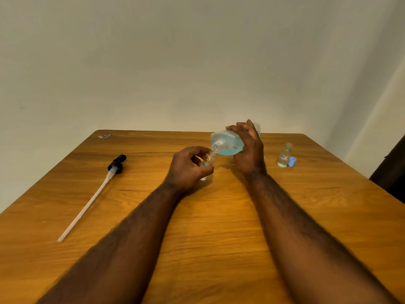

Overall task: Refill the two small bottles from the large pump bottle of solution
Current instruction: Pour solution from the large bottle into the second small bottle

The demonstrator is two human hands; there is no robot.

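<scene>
1. Bottle (228, 142), pump off, tilted above the table (197, 216) in the right hand (248, 150).
2. Left hand (188, 167) grips the vial (207, 161) under its neck.
3. Tip slowly, mouths aligned.

The right hand (248, 150) tips the large bottle (228, 142) of blue solution, neck against 1 small bottle (207, 162) gripped by the left hand (186, 170). The pump (116, 164) lies left on the table (208, 227); another small bottle (284, 155) stands right beside a blue cap (292, 161).

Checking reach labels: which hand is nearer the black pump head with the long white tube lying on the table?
Left. The left hand, holding a small clear bottle, is just right of the pump head; the right hand sits farther right, tilting the large blue-liquid bottle.
</scene>
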